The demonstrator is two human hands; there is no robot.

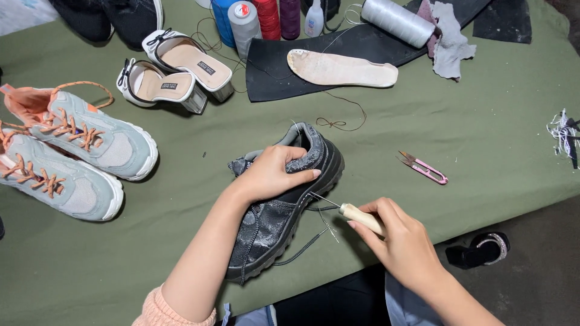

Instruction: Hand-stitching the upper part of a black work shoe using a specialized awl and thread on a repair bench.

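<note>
A dark grey shoe (284, 208) lies near the front edge of the green worktop (483, 139), its heel end pointing away from the person. The left hand (272, 175) rests over the shoe's collar, fingers (302, 175) curled and clamped on the upper. Just right of the shoe, the right hand (396, 238) has its fingers closed round the pale wooden handle of an awl (353, 212), whose thin metal tip touches the shoe's side by the sole. A black cord (302, 249) trails from the shoe toward the front edge. Further right of the shoe lie small pink thread snips (423, 168); left of it sit two pale trainers (78, 151) with orange laces (side by side). Behind the shoe lies a beige insole (341, 68).
</note>
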